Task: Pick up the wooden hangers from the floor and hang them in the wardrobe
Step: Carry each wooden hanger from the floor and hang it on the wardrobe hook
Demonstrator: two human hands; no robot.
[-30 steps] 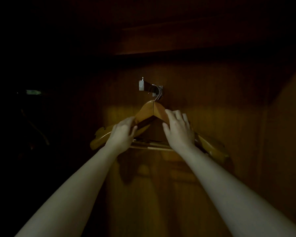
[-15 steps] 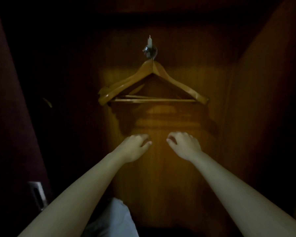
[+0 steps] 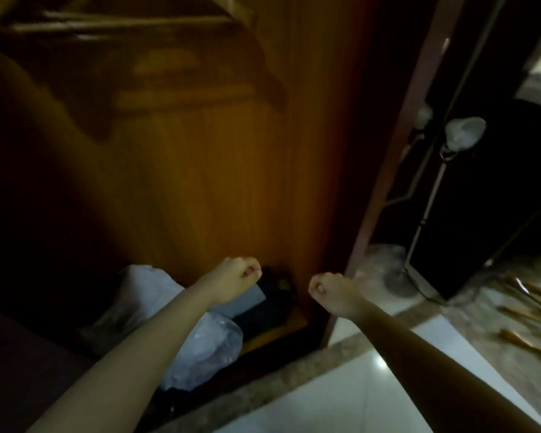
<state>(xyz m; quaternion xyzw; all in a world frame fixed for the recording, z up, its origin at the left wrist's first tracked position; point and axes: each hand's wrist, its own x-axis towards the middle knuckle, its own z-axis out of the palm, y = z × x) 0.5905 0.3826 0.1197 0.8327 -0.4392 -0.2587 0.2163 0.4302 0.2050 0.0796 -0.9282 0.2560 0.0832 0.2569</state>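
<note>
Left hand (image 3: 235, 278) and right hand (image 3: 333, 292) are hovering before the wardrobe (image 3: 216, 182), curled and empty. Wooden hangers (image 3: 528, 317) are lying right of it

Hangers (image 3: 531, 310) on floor (image 3: 341, 398), right of wardrobe (image 3: 216, 167)
</note>
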